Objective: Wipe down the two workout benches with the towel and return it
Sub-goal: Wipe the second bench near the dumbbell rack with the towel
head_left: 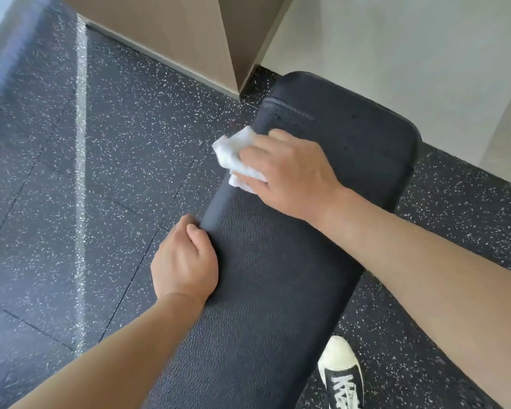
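The right hand (289, 175) presses one white towel (236, 157) onto the left edge of the one black bench (278, 276) in view, fingers curled over it; the left hand (186, 261) grips that same edge nearer the person; one shoe (341, 376) stands right of the bench on speckled floor (86, 187).

gym, speckled rubber floor (106, 178), black padded workout bench (278, 276)
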